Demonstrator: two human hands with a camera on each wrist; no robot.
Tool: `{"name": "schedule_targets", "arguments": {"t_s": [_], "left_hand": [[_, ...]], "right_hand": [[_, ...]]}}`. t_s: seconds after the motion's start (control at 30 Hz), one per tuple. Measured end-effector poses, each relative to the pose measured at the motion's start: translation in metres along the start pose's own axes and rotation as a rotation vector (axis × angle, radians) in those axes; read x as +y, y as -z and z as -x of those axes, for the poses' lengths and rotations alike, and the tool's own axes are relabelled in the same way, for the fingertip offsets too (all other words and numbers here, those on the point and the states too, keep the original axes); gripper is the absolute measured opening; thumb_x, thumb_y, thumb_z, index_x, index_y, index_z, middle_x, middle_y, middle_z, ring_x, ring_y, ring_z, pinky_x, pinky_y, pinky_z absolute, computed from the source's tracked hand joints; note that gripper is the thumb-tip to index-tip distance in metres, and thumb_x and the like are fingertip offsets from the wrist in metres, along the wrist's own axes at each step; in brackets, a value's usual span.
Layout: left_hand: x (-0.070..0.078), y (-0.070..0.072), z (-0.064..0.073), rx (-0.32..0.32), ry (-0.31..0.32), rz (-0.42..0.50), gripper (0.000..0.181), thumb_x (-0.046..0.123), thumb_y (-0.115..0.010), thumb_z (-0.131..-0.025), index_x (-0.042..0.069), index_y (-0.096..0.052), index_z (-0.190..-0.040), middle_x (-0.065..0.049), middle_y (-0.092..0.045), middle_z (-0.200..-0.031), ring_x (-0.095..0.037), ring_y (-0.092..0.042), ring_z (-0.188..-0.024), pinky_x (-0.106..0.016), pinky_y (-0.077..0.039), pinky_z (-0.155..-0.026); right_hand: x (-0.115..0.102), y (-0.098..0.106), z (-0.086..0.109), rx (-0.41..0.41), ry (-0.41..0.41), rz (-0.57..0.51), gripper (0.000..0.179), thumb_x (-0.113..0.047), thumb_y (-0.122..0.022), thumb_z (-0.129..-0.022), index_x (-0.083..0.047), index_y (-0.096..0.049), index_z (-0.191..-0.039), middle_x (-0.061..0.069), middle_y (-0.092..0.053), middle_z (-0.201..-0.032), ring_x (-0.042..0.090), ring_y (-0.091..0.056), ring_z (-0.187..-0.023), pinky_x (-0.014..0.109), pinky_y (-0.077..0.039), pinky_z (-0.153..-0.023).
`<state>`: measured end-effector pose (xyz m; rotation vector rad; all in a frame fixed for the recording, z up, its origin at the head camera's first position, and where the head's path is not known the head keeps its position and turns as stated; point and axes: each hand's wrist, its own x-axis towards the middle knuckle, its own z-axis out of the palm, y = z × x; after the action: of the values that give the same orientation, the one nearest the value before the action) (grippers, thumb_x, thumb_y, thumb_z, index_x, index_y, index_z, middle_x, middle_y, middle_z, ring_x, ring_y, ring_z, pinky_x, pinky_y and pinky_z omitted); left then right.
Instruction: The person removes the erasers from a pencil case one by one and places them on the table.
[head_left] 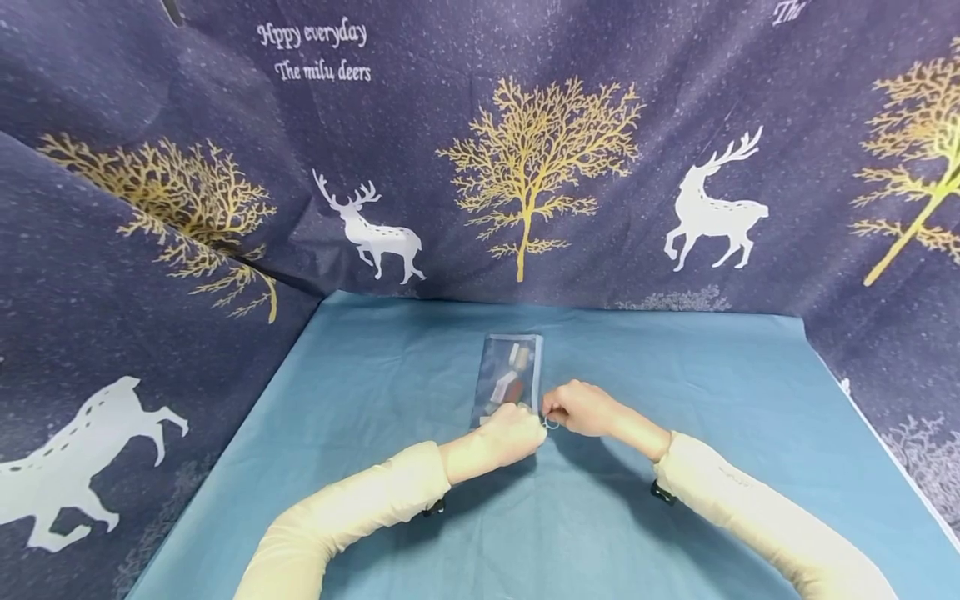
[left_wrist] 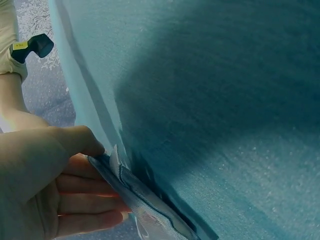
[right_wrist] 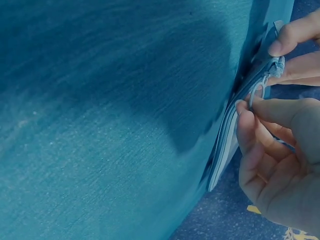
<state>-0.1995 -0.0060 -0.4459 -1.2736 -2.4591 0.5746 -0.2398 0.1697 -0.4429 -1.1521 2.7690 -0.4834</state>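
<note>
A see-through mesh zipper pouch [head_left: 487,377] lies on the blue cloth, with small white, tan and reddish items [head_left: 513,388] showing inside. At its near end, my left hand [head_left: 513,435] pinches the corner beside the zipper; the left wrist view shows the thumb on top and the fingers beneath the pouch edge [left_wrist: 145,202]. Just to the right, my right hand [head_left: 588,408] pinches the ring-shaped zipper pull [right_wrist: 257,95] between thumb and index finger. The slider sits close to the left hand's fingertips. How far the zipper is undone cannot be told.
Blue cloth [head_left: 390,367] covers the table around the pouch. A dark curtain [head_left: 585,250] with deer and trees stands behind and at the sides. Dark devices [head_left: 663,492] are strapped at both wrists.
</note>
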Motion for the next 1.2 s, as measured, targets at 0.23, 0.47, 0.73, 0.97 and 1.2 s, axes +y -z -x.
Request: {"name": "schedule_targets", "arguments": {"t_s": [0.23, 0.47, 0.73, 0.97, 1.2], "left_hand": [[0.001, -0.003, 0.0, -0.016, 0.006, 0.024, 0.017, 0.029, -0.063, -0.083, 0.028, -0.065, -0.066, 0.011, -0.057, -0.059, -0.008, -0.052, -0.056, -0.022, -0.043, -0.042], [0.0, -0.005, -0.001, -0.054, 0.023, 0.098, 0.015, 0.03, -0.063, -0.083, 0.027, -0.066, -0.069, 0.01, -0.059, -0.061, -0.008, -0.052, -0.057, -0.022, -0.041, -0.042], [0.001, -0.008, 0.0, 0.004, 0.016, 0.06, 0.017, 0.028, -0.063, -0.083, 0.027, -0.066, -0.066, 0.01, -0.055, -0.057, -0.008, -0.051, -0.055, -0.022, -0.041, -0.041], [0.001, -0.007, -0.001, -0.013, 0.007, 0.076, 0.019, 0.023, -0.062, -0.084, 0.028, -0.065, -0.065, 0.011, -0.055, -0.056, -0.007, -0.049, -0.053, -0.023, -0.04, -0.041], [-0.001, -0.007, 0.001, -0.009, 0.007, 0.047, 0.022, 0.02, -0.059, -0.086, 0.027, -0.064, -0.066, 0.009, -0.053, -0.055, -0.007, -0.044, -0.051, -0.022, -0.037, -0.04]], "right_hand": [[-0.002, -0.001, -0.002, -0.004, -0.065, 0.029, 0.012, -0.007, -0.063, -0.082, -0.018, -0.069, -0.082, -0.007, -0.065, -0.075, 0.002, -0.052, -0.06, 0.02, -0.045, -0.055], [-0.004, -0.003, -0.005, -0.002, -0.097, 0.045, 0.014, -0.009, -0.064, -0.082, -0.02, -0.067, -0.074, -0.01, -0.062, -0.069, 0.003, -0.048, -0.056, 0.02, -0.039, -0.049], [-0.006, -0.003, -0.007, -0.021, -0.151, 0.098, 0.014, -0.015, -0.065, -0.083, -0.023, -0.066, -0.072, -0.013, -0.06, -0.068, 0.004, -0.049, -0.055, 0.022, -0.039, -0.047], [-0.005, -0.005, -0.008, -0.029, -0.161, 0.103, 0.018, -0.014, -0.065, -0.083, -0.023, -0.064, -0.068, -0.011, -0.057, -0.064, 0.005, -0.045, -0.052, 0.022, -0.035, -0.046], [-0.004, -0.008, -0.012, -0.023, -0.157, 0.119, 0.023, -0.012, -0.064, -0.082, -0.021, -0.058, -0.062, -0.01, -0.048, -0.058, 0.007, -0.037, -0.05, 0.022, -0.029, -0.044]]}}
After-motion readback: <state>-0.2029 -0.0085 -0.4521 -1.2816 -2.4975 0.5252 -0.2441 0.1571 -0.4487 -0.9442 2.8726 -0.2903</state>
